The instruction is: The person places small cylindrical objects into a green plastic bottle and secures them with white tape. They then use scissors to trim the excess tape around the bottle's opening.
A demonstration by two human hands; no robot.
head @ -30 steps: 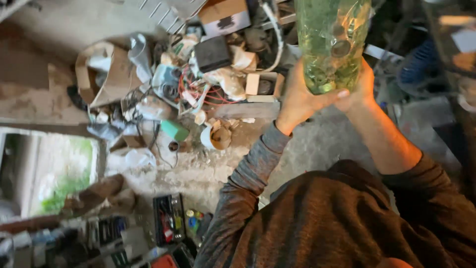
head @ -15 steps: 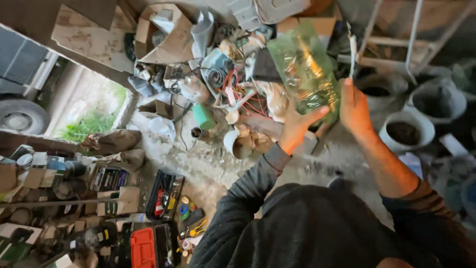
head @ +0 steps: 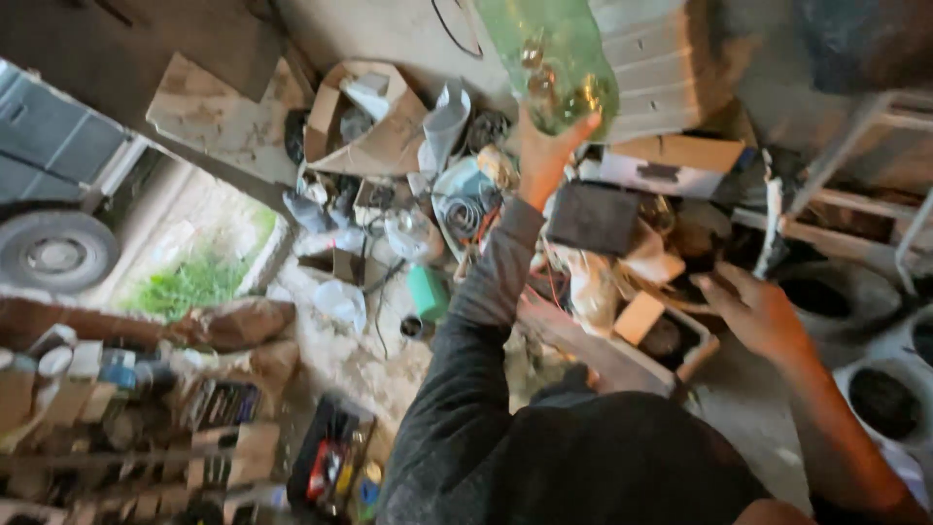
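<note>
My left hand [head: 542, 160] is raised at the top centre and grips the lower end of a translucent green plastic bottle [head: 552, 53], which I hold up in front of the camera with something small and yellowish inside. My left arm wears a dark grey sleeve. Off to the right and lower down, my right hand [head: 756, 313] hangs with fingers apart and holds nothing, above a pile of junk. A dark flat panel [head: 593, 219] and a small wooden block [head: 639, 318] lie in the pile between my hands.
A cluttered heap of wires, bags and boxes covers the floor, with an open cardboard box [head: 364, 122] and a green can [head: 428, 292]. A black tool case [head: 330, 457] lies below. Shelves of jars [head: 117, 389] stand left, round dark pots [head: 880, 399] and a white frame [head: 855, 209] right.
Both hands held the green bottle before. My right hand has let go and dropped to the right, while my left hand keeps the bottle raised alone.
</note>
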